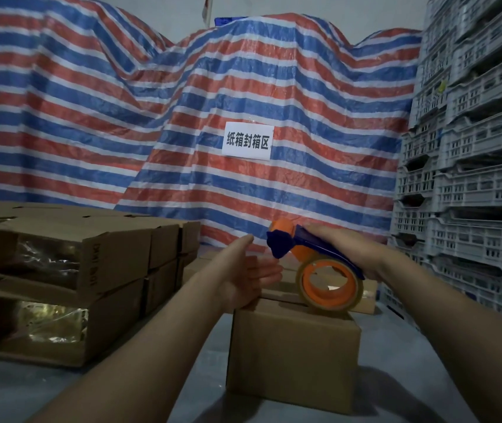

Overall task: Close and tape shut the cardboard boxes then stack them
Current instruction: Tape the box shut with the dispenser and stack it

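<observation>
Both forearms bare to frame edge; no sleeves, L hand (248, 277) & R hand (347, 251) ungloved.

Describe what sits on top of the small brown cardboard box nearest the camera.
On the small brown cardboard box sits an orange and blue tape dispenser, gripped by the right hand. The left hand rests at the box's left top edge. The box's top seam is mostly hidden.

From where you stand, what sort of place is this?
Probably a warehouse packing area: stacked cardboard boxes on the left, grey plastic crates piled on the right, a striped tarp draped over goods behind, and a paper sign fixed to it.
</observation>
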